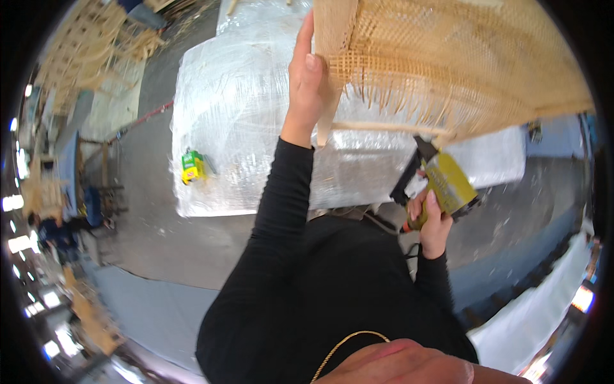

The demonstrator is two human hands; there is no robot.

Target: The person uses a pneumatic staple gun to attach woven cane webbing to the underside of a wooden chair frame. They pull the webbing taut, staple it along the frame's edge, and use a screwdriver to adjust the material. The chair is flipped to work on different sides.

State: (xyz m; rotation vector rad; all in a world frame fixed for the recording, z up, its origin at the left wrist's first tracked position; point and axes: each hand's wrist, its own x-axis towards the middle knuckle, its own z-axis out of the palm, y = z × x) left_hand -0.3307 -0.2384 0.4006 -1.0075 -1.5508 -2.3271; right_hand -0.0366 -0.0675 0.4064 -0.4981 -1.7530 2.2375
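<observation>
My left hand (304, 89) is wrapped round the edge of a pale wooden furniture frame (334, 32), thumb on the near face. Woven cane webbing (441, 38) covers the frame, and loose strands hang in a ragged fringe along its lower edge. My right hand (435, 225) grips a yellow-green air stapler (453, 182) by its handle. The stapler's black nose points up toward the frame's lower rail (390, 128), near its right end; whether they touch I cannot tell. Beneath both lies a table-like surface wrapped in clear plastic film (230, 109).
A small green and yellow box (192, 168) sits on the wrapped surface at left. A red strip (146, 115) runs to that surface's left edge. One person (59, 233) is at the far left, another (144, 13) at the top. Wooden furniture frames (83, 48) are stacked at upper left.
</observation>
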